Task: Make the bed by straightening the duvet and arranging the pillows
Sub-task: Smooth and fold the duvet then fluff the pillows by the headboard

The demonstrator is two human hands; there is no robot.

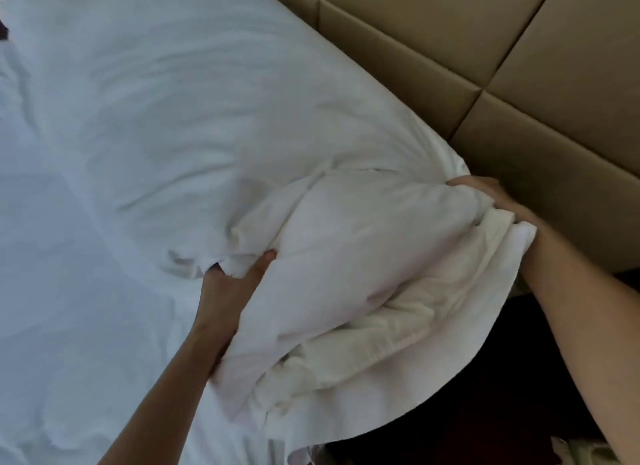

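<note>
A white pillow [360,256] lies at the near corner of the bed, close to the headboard, its case bunched and creased along the near edge. My left hand [232,284] grips its left end, thumb on top of the fabric. My right hand [491,201] holds its right end next to the headboard, fingers curled into the cloth. The white duvet [156,135] spreads wrinkled over the rest of the bed, up and to the left of the pillow. Whether more pillows lie under it is hidden.
A tan padded headboard [502,66] of square panels runs along the right side. Dark floor [467,395] shows beside the bed at lower right. A small pale object [575,450] sits at the bottom right edge.
</note>
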